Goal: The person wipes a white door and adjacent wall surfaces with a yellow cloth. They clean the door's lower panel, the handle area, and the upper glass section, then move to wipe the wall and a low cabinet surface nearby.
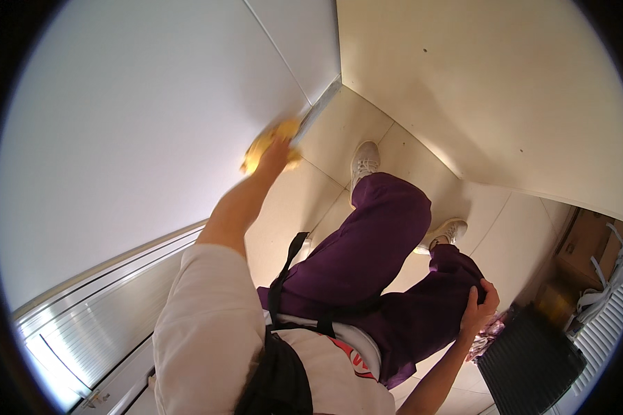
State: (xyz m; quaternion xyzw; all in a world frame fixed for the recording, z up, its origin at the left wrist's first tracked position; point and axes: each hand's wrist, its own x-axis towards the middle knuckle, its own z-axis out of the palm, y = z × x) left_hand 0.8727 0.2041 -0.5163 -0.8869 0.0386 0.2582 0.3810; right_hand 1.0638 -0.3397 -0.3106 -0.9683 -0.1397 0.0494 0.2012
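Observation:
My left hand (276, 154) is closed on a yellow cloth (261, 145), which is bunched against the low part of a smooth white wall panel (135, 114). Hand and cloth are blurred. Beside them, a grey strip (319, 109) runs along the foot of the panel, where it meets the tiled floor (285, 207). My right hand (480, 307) rests on the right knee of my purple trousers (363, 238), its fingers spread a little and holding nothing.
A cream panel (477, 88) rises ahead and to the right. At the lower right are a black ribbed object (529, 358), a cardboard box (589, 249) and a white slatted piece (607, 321). A metal-framed ribbed panel (109, 306) stands at the lower left. A black strap (285, 270) hangs by my thigh.

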